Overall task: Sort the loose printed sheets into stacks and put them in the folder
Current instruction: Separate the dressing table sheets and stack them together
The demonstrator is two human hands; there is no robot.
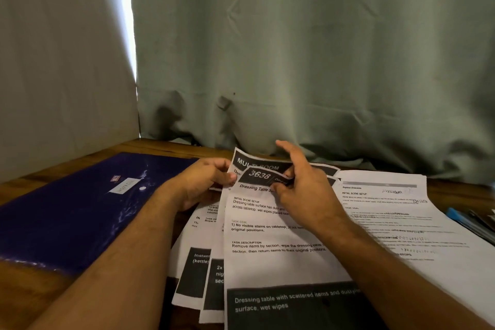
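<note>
Several printed sheets (267, 246) lie fanned in front of me, the top one headed "3638" and "Dressing Table". My left hand (206, 182) grips the upper left edge of this fan, thumb on top. My right hand (300, 187) pinches the top edge of the "3638" sheet between thumb and a finger, its other fingers raised. Another sheet headed "MULTI ROOM" (257, 163) sticks out behind. A separate sheet (401, 217) lies flat to the right. The dark blue folder (80, 209) lies closed on the left of the wooden table (24, 292).
A grey-green curtain (294, 61) hangs right behind the table's far edge. A pale wall panel (53, 61) closes the left side. Blue and dark pen-like items (471, 222) lie at the right edge, beside the flat sheet.
</note>
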